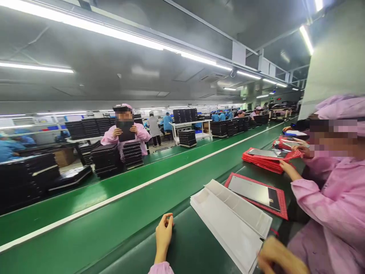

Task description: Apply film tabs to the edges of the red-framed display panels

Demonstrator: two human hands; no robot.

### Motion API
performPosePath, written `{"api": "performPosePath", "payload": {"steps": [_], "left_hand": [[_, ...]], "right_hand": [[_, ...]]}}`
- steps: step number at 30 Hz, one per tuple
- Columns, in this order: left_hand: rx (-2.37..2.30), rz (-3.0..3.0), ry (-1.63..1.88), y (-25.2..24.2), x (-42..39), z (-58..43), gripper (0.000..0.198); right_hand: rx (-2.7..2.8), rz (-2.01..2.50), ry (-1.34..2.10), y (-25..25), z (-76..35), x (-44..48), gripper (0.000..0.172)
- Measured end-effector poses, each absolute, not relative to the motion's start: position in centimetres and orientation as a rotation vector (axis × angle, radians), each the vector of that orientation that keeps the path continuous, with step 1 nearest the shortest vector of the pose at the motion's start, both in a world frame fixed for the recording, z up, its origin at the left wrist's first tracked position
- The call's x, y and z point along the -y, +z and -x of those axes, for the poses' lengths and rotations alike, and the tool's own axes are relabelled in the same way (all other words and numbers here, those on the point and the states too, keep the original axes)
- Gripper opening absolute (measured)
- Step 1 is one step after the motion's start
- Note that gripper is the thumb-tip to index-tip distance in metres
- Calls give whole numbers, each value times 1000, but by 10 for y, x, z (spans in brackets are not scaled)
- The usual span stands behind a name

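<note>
My left hand [164, 233] rests on the dark green table edge with its fingers curled in, and nothing shows in it. My right hand [281, 255] is blurred at the lower right, by the near corner of a stack of white sheets [225, 224]. Something small and dark shows by its fingers, but I cannot make out whether they hold it. A clear, creased film [242, 207] lies along the right side of the stack. Just beyond is a grey display panel [252, 190] with a black end, lying on a red bubble-wrap bag [282, 198].
A co-worker in pink [327, 205] sits close on my right, hands at a pile of red bags [262, 161]. A green conveyor belt [128, 205] with a white dividing strip runs past. Across it another person [125, 131] holds a dark panel among stacked black trays [105, 161].
</note>
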State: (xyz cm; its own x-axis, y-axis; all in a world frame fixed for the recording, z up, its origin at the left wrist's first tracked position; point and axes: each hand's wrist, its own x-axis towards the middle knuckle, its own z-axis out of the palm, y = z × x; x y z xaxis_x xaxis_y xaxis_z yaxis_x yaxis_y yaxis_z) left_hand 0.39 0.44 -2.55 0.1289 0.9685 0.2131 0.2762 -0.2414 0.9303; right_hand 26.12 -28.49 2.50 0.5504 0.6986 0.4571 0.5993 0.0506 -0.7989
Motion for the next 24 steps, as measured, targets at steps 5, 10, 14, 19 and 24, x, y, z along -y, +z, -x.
{"api": "performPosePath", "payload": {"steps": [5, 10, 14, 19, 24], "left_hand": [[-1232, -1746, 1043, -26, 6, -2, 42], [-1207, -1827, 941, -26, 16, 0, 39], [-1200, -1875, 895, -26, 21, 1, 40], [-1204, -1908, 859, -30, 20, 3, 40], [-1204, -1946, 815, -33, 19, 4, 37]], "right_hand": [[640, 1991, -36, -1, -407, 289, 48], [473, 2037, 138, -46, -459, 286, 37], [458, 1991, 199, -61, -459, 281, 37], [363, 1865, 240, -56, -474, 276, 29], [153, 1632, 280, -44, -485, 259, 21]]}}
